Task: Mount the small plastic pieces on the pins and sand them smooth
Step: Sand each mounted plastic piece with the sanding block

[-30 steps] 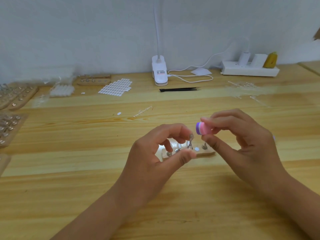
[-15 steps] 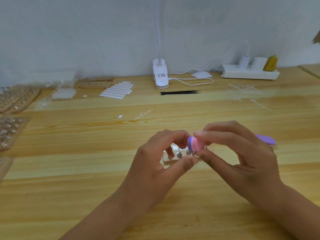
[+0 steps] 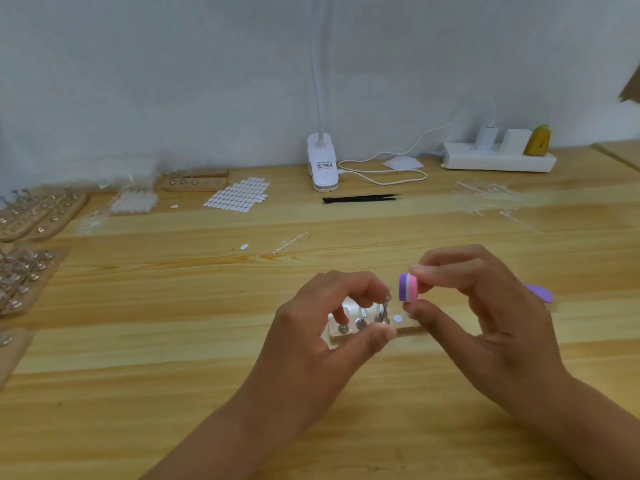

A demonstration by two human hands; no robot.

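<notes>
A small wooden block (image 3: 405, 330) with several metal pins stands on the table in front of me. My left hand (image 3: 322, 337) pinches one pin (image 3: 385, 308) between forefinger and thumb, holding it upright just above the block. My right hand (image 3: 481, 317) grips a pink and purple sanding block (image 3: 407, 287) between thumb and fingers, its purple face turned toward the pin's tip, a small gap apart. A small white plastic piece (image 3: 397, 319) sits on a pin of the wooden block.
A sheet of white plastic pieces (image 3: 239, 195) lies at the back, with black tweezers (image 3: 360, 199), a clip lamp (image 3: 322, 168) and a power strip (image 3: 498, 161). Wooden pin boards (image 3: 31, 216) line the left edge. A purple file (image 3: 540, 292) lies behind my right hand.
The sanding block touched the pin half a second ago; now my right hand has drawn it back to the right and slightly up. My left hand keeps holding the pin.
</notes>
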